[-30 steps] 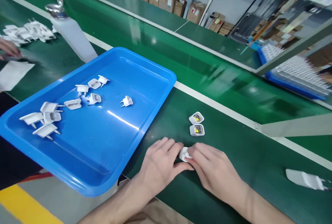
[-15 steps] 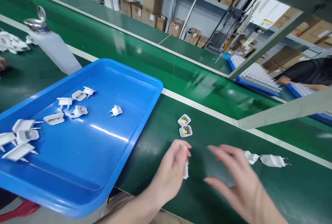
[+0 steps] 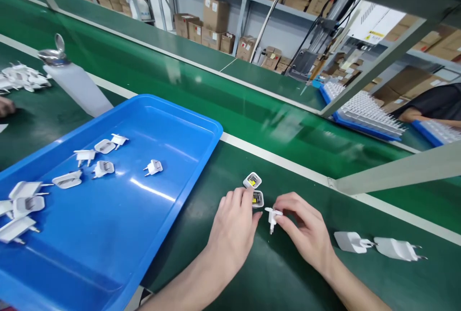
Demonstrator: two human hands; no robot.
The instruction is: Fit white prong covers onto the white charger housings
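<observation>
Right hand (image 3: pixel 306 231) pinches a white plug piece (image 3: pixel 272 216); left hand (image 3: pixel 232 234), fingers loose, touches a charger shell (image 3: pixel 258 199) at its one o'clock on the green belt (image 3: pixel 277 272); blue tray (image 3: pixel 126 234) at nine o'clock

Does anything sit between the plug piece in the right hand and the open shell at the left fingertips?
Nothing visible: only bare belt separates the plug piece in the right hand from the shell the left hand touches.
</observation>
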